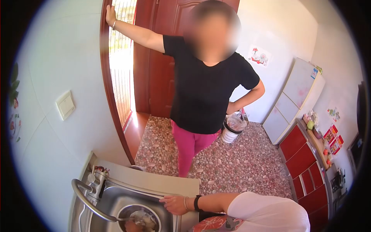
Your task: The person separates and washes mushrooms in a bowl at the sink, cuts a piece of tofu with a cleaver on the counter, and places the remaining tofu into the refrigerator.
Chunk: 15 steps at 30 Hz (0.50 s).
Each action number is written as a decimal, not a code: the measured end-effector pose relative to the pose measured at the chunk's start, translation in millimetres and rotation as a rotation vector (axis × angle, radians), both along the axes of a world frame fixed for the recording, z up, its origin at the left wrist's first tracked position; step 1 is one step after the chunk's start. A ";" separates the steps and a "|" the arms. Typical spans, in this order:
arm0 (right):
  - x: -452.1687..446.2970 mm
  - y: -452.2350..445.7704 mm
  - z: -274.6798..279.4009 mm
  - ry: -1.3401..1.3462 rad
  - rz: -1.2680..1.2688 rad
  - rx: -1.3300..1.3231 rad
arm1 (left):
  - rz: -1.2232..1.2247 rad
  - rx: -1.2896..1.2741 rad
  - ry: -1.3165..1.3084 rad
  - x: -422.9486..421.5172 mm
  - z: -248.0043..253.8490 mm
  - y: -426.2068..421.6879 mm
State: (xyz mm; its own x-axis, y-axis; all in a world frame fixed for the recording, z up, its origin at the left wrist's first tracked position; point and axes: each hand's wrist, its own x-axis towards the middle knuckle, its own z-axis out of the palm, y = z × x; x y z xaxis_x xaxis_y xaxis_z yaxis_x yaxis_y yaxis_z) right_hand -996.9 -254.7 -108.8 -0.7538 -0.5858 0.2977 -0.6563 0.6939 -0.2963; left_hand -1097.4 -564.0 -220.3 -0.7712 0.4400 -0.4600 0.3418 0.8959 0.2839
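Right hand (176, 204) by sink (112, 190) edge, two o'clock from bowl (136, 205); left hand (133, 226) seemingly inside, can't tell either grip!

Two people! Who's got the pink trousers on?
The person standing with one hand up on the door frame. The other person shows a white sleeve and a forearm near the sink.
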 end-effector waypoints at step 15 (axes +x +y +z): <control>11.3 -15.0 -0.2 -0.058 -0.027 0.075 | 0.264 -0.062 -0.058 56.1 -37.8 16.9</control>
State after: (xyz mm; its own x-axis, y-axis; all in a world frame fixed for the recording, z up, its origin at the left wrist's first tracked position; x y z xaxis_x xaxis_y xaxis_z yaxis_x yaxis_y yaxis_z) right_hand -985.6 -269.7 -109.0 -0.7845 -0.5837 0.2094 -0.6201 0.7329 -0.2799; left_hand -1041.3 -547.1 -258.1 -0.8267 0.1969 -0.5271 0.0791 0.9681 0.2377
